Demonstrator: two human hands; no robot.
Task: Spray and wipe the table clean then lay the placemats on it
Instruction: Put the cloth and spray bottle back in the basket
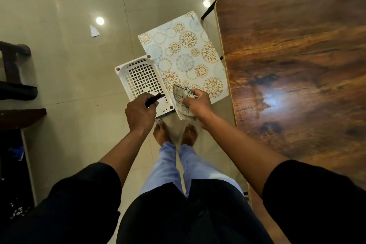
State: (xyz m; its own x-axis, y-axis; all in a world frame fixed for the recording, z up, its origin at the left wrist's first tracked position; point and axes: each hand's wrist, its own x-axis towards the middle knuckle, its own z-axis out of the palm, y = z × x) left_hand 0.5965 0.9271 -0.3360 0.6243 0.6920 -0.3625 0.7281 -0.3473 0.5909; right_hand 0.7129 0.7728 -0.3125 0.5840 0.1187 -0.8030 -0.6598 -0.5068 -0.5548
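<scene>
Placemats (185, 55): on floor beside desk (297, 65), overlapping white basket (136, 77); left hand (138, 113) grips dark sprayer (154, 99), right hand (198, 103) pinches checked cloth (181, 95); mist desk evenly, wipe overlapping.

Dim, warm indoor light from overhead. Two ceiling-lamp reflections glare on the glossy floor tiles (79, 25); a broad bluish hotspot washes out the table (297, 65) near its left edge. Wide-angle bends straight lines at frame edges. Jeans (170, 164) are motion-blurred, dark left side loses detail.
</scene>
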